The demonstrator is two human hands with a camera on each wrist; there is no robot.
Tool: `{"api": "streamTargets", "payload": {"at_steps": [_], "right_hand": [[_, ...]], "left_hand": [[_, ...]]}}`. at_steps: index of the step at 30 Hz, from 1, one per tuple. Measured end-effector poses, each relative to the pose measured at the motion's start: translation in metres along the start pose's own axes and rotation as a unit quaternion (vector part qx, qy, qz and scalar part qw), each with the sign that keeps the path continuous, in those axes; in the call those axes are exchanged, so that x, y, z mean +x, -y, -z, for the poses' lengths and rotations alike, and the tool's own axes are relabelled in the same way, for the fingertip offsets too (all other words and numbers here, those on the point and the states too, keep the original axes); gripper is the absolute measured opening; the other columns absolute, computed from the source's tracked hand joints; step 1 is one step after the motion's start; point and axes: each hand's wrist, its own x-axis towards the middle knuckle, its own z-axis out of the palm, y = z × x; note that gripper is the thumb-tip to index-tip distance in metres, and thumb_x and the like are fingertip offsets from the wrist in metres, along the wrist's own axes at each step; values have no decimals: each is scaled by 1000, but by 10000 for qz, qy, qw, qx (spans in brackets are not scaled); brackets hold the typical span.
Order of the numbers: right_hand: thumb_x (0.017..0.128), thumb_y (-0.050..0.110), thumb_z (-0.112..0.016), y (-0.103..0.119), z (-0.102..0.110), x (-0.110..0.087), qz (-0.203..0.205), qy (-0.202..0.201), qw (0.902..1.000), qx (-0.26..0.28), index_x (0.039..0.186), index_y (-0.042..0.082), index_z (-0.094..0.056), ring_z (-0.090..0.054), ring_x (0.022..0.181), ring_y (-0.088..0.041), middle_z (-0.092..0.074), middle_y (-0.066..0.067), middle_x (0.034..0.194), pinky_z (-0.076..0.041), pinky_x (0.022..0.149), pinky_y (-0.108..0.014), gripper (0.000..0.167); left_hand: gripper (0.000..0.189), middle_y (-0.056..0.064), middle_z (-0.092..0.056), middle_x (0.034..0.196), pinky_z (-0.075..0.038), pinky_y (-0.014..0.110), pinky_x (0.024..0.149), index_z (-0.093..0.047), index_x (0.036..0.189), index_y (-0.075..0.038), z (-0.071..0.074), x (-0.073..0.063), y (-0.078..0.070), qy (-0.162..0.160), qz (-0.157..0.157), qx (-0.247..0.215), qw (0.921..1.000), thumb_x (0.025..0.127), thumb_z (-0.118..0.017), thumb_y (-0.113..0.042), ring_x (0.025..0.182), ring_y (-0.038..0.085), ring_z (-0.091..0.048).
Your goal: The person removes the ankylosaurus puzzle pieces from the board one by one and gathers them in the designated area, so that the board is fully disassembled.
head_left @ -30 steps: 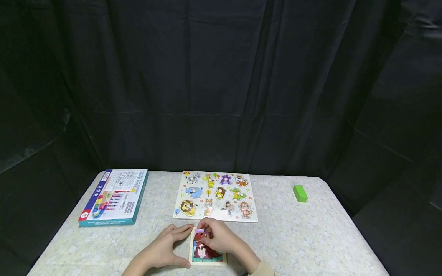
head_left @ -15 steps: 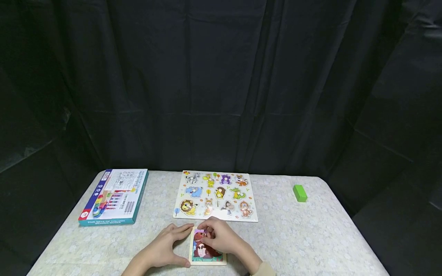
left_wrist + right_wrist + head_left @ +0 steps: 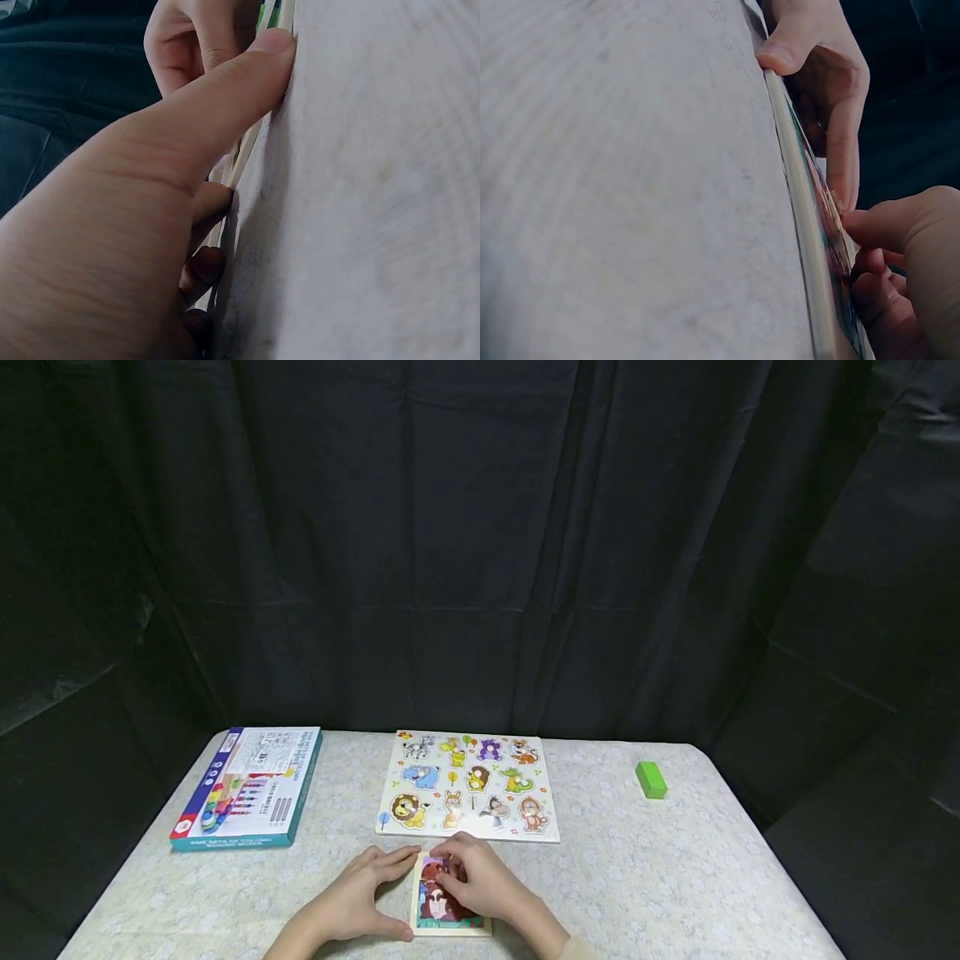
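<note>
A small wooden jigsaw puzzle (image 3: 437, 902) with a light frame and a reddish-brown animal picture lies flat near the table's front edge. Along its left side, my left hand (image 3: 351, 895) braces the frame with thumb and fingers spread and fairly straight. The left thumb (image 3: 247, 71) touches the frame's edge in the left wrist view. Over the picture's upper right, my right hand (image 3: 480, 878) has curled fingers and seems to pinch a puzzle piece, largely hidden by the fingers. In the right wrist view the right thumb (image 3: 885, 225) meets the picture surface.
Behind the puzzle lies a white animal peg board (image 3: 468, 787). A boxed toy set (image 3: 251, 785) sits at the back left, and a green block (image 3: 651, 780) at the right. A patterned cloth covers the table (image 3: 675, 877); a black curtain (image 3: 480, 552) hangs around it.
My right hand has shifted slightly over the picture, its wrist now covering more of the right side. My left hand stays still against the frame.
</note>
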Motion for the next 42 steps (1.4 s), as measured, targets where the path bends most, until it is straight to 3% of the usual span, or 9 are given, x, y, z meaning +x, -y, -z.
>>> {"api": "streamTargets", "payload": {"at_steps": [8, 22, 35, 42], "right_hand": [[100, 14, -74, -2, -1, -3, 215, -276, 9988, 346, 123, 3, -74, -59, 83, 0, -72, -8, 115, -53, 73, -21, 25], [101, 16, -75, -19, 30, -25, -167, -603, 9979, 178, 120, 9, -75, -56, 80, -2, -67, 3, 109, -51, 69, -23, 21], [95, 9, -78, -45, 63, -57, -610, -1131, 9916, 178, 117, 9, -76, -56, 83, -4, -69, 1, 107, -50, 71, -23, 22], [94, 7, -79, -55, 66, -67, -712, -1152, 9907, 122, 117, 9, -77, -57, 85, -5, -71, -1, 115, -51, 73, -24, 23]], "left_hand": [[105, 0, -49, 164, -43, 29, 92, -59, 153, -13, 0, 0, 0, 18, 34, -33, 10000, 68, -94, -62, 97, 2, -40], [106, -1, -47, 165, -42, 30, 94, -57, 154, -12, 1, 1, 0, 87, 46, -133, 9999, 68, -94, -62, 98, 3, -39], [107, -2, -47, 166, -42, 30, 95, -57, 154, -11, -1, 1, 0, 94, 71, -176, 9998, 67, -94, -61, 99, 2, -40], [106, -1, -47, 166, -42, 31, 96, -57, 154, -11, 0, 1, -1, 92, 60, -188, 9998, 68, -94, -61, 100, 2, -40]]}}
